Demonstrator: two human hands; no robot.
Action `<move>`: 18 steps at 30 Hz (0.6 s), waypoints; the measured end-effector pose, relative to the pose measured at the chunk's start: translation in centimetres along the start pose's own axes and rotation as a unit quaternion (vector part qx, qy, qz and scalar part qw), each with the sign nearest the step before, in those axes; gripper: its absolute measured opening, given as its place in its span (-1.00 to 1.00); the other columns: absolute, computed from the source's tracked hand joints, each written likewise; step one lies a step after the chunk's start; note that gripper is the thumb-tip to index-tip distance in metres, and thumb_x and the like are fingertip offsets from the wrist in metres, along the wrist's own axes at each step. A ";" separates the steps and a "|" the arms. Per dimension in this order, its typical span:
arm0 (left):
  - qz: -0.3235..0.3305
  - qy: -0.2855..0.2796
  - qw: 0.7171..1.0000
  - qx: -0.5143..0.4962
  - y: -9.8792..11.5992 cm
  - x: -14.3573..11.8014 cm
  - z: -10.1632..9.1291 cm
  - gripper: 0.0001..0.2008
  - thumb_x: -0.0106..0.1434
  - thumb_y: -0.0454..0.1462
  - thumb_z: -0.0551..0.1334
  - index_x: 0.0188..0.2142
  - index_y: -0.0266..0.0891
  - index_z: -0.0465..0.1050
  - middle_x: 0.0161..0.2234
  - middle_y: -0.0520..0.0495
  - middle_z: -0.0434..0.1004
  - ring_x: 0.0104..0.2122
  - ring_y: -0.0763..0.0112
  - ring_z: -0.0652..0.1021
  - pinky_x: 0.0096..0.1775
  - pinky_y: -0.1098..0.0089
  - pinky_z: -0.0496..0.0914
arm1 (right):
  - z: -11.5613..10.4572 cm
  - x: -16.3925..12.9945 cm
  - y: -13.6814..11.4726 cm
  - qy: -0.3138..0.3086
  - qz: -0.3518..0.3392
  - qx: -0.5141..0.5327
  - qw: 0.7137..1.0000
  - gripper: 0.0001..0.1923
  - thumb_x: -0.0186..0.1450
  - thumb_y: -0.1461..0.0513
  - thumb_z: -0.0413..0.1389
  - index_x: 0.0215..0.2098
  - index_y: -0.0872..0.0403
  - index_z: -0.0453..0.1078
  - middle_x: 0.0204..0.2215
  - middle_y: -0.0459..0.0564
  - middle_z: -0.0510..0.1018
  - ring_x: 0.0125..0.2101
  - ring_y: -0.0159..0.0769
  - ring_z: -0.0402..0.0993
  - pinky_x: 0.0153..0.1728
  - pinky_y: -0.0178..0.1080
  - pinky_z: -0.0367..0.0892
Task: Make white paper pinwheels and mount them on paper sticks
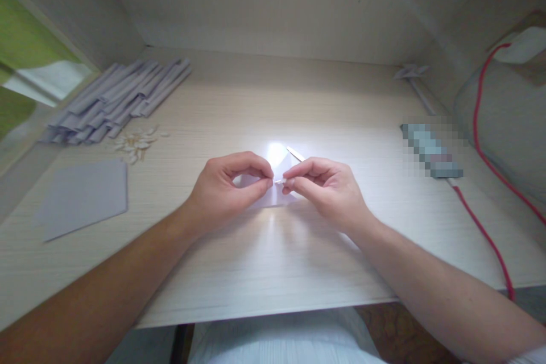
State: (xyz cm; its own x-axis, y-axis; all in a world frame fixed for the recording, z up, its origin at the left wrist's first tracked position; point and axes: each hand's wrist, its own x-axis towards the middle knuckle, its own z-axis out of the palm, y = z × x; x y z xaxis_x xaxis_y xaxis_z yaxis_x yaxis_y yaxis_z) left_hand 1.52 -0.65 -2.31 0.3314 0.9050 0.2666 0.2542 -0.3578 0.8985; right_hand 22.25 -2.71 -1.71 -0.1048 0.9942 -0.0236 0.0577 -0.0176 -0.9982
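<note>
Both hands meet above a sheet of pale paper (277, 200) on the desk. My left hand (228, 182) is closed in a pinch, thumb against forefinger. My right hand (328, 185) pinches from the other side, its fingertips close to the left ones. Between them runs a small white piece (278, 182), its ends hidden in the fingers; its exact kind is too small to tell. Just beyond the right fingers the tip of a thin, pointed, light-coloured object (294, 153) shows, the rest covered by the hand.
At the left lie stacked rolled paper tubes (123, 96), a scatter of small whitish pieces (136, 142) and a stack of paper squares (87, 193). A paper pinwheel (412, 73) lies back right. Nearer are a blurred-out phone-like device (433, 151) and a red cable (490, 239).
</note>
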 end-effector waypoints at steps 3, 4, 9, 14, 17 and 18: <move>-0.011 0.004 1.000 0.009 0.2 0.0 0.1 -0.93 0.21 -0.36 0.37 -0.32 -0.17 0.62 -0.34 0.03 0.66 -0.32 0.39 0.59 -0.23 0.41 0.40 | 0.0 0.0 0.0 0.000 0.000 0.007 1.000 -0.95 0.16 0.29 0.33 -0.37 0.09 0.62 -0.46 -0.06 0.71 -0.41 -0.31 0.63 -0.32 -0.24 0.50; -0.015 0.005 1.000 0.011 0.2 0.0 0.1 -0.94 0.21 -0.36 0.37 -0.32 -0.17 0.62 -0.34 0.03 0.66 -0.32 0.38 0.60 -0.23 0.40 0.40 | 0.1 0.0 0.0 -0.001 0.001 0.010 1.000 -0.94 0.16 0.28 0.33 -0.36 0.09 0.62 -0.46 -0.05 0.71 -0.41 -0.31 0.63 -0.31 -0.24 0.50; -0.032 0.005 0.999 0.001 0.4 0.0 0.2 -0.94 0.21 -0.35 0.36 -0.30 -0.19 0.62 -0.33 0.01 0.67 -0.30 0.37 0.62 -0.20 0.40 0.46 | 0.1 0.0 0.1 -0.007 0.002 0.017 1.000 -0.93 0.18 0.26 0.35 -0.34 0.08 0.63 -0.43 -0.05 0.71 -0.38 -0.29 0.65 -0.27 -0.21 0.53; -0.032 0.007 0.999 -0.013 0.4 0.0 0.3 -0.92 0.19 -0.36 0.37 -0.29 -0.21 0.61 -0.31 -0.02 0.67 -0.27 0.35 0.64 -0.15 0.38 0.52 | 0.0 -0.1 0.2 -0.006 -0.006 0.015 1.000 -0.92 0.19 0.26 0.34 -0.32 0.08 0.63 -0.42 -0.04 0.72 -0.38 -0.28 0.66 -0.25 -0.19 0.55; -0.035 0.007 0.999 -0.039 0.3 0.0 0.5 -0.89 0.16 -0.38 0.39 -0.28 -0.22 0.60 -0.30 -0.02 0.67 -0.26 0.36 0.65 -0.12 0.38 0.53 | 0.0 0.0 0.3 -0.004 -0.007 0.018 1.000 -0.93 0.19 0.27 0.35 -0.33 0.09 0.63 -0.42 -0.04 0.72 -0.38 -0.29 0.65 -0.26 -0.21 0.54; -0.035 0.006 0.998 -0.050 0.3 0.0 0.5 -0.88 0.15 -0.38 0.39 -0.28 -0.23 0.60 -0.30 -0.02 0.67 -0.26 0.36 0.65 -0.11 0.37 0.54 | 0.0 0.0 0.3 -0.004 -0.005 0.020 1.000 -0.92 0.18 0.27 0.35 -0.33 0.09 0.63 -0.42 -0.04 0.72 -0.38 -0.30 0.65 -0.27 -0.22 0.53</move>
State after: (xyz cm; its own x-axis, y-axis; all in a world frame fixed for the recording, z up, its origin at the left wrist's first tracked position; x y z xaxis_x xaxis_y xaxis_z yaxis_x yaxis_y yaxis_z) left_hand 2.08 -0.84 -2.20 0.3042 0.9303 0.2051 0.1848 -0.2689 0.9453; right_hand 22.25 -2.71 -1.99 -0.1136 0.9934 -0.0130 0.0170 -0.0112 -0.9998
